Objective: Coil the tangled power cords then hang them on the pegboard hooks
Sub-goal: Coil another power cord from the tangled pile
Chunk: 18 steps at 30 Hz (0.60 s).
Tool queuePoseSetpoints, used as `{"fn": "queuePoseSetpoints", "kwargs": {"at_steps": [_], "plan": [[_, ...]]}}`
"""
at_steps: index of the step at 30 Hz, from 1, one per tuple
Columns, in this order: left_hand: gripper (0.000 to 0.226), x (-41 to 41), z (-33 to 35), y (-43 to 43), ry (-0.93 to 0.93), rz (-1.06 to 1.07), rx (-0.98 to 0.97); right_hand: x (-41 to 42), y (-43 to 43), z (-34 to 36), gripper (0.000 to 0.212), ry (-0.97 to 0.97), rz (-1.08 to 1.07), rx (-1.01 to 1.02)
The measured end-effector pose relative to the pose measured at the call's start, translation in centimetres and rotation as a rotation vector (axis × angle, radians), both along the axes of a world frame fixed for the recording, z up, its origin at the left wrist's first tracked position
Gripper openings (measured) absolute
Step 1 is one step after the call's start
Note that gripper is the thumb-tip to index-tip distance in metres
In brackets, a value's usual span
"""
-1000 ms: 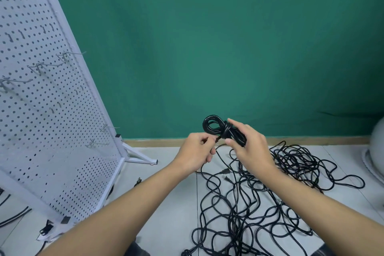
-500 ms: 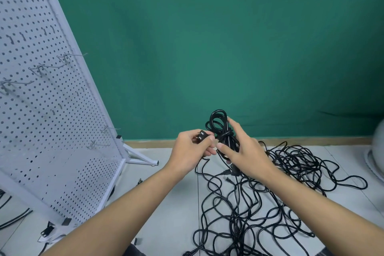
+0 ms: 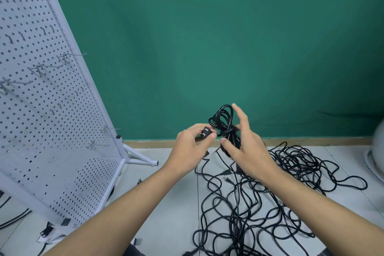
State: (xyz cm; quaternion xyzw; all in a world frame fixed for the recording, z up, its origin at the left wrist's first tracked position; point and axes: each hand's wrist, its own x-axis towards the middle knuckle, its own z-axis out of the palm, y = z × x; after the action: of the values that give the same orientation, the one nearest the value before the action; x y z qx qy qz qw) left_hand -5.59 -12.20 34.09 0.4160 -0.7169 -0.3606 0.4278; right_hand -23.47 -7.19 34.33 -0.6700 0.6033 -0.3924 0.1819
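**A:** How are the hands set?

**B:** Both forearms reach in from the near edge and meet in the middle, raised above the floor [image 3: 166, 203]. The left hand [image 3: 190, 147] has its fingers curled and pinches a black two-pin plug [image 3: 206, 132] between thumb and fingertips. The right hand [image 3: 247, 149] holds the coiled cord [image 3: 225, 122]. Its thumb presses on the near side of the bundle and one finger hooks round the wrapped waist. The index finger stands straight up beside the top loop.

**A:** What lies around them?

**B:** Tangled cords [image 3: 291, 172] sprawl over the floor below and to the right, and the right wrist and forearm cover part of that heap. On the left a white pegboard [image 3: 52, 110] leans, with wire hooks [image 3: 70, 56] jutting out. Its stand foot [image 3: 141, 159] reaches toward the middle. A green backdrop [image 3: 207, 37] fills the far side. A white rounded object [image 3: 378, 151] is cut off at the right edge.

**A:** And which way does the coil run?

**B:** Its long axis is roughly upright, with the loops at the top against the backdrop. The lower end is partly hidden behind the right hand. The plug sits just left of the waist, its pins pointing left into the left hand.
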Motion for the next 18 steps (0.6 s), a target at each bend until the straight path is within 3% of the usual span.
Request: {"fn": "queuePoseSetpoints", "kwargs": {"at_steps": [6,9,13,18], "plan": [[0.007,0.1,0.6,0.3,-0.031,-0.015,-0.191,0.3,-0.6,-0.8,0.044,0.116,-0.011,0.039],[0.012,0.1,0.7,0.4,-0.001,-0.06,-0.118,0.4,-0.7,-0.4,0.029,0.077,0.028,0.059],[0.008,0.2,0.5,0.3,-0.006,-0.094,-0.068,-0.3,-0.8,0.2,0.03,0.089,0.114,0.149],[0.017,0.0,0.5,0.3,-0.04,-0.181,-0.039,-1.0,-0.8,0.6,0.027,-0.005,0.116,0.267]]}}
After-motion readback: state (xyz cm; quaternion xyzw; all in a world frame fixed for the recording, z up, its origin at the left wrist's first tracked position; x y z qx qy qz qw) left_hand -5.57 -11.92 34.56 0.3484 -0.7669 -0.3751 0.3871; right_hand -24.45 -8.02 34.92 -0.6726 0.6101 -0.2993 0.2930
